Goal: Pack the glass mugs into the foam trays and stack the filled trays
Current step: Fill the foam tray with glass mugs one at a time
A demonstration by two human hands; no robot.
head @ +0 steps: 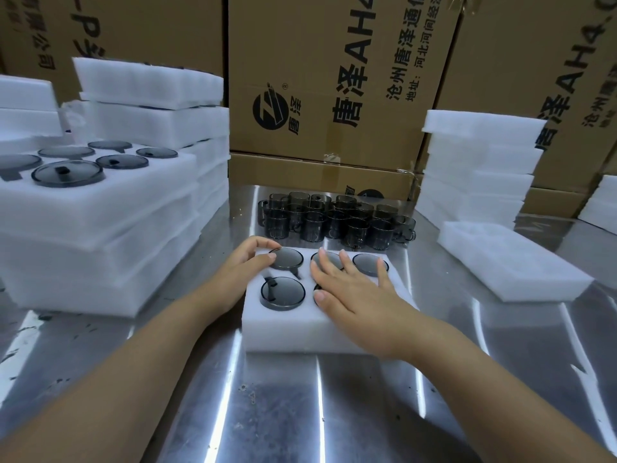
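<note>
My right grip (350, 289) lay spread on the mugs (283, 292), left grip (253, 262) clutching the foam tray (283, 329); uneven pressing risked cracks.

From the near edge of the table (300, 412), the head view looks forward and down, close, toward cartons (334, 78) at the far edge

Steel table (300, 412), foam tray (283, 329), loose mugs (334, 218), tray stacks (100, 235)
</note>
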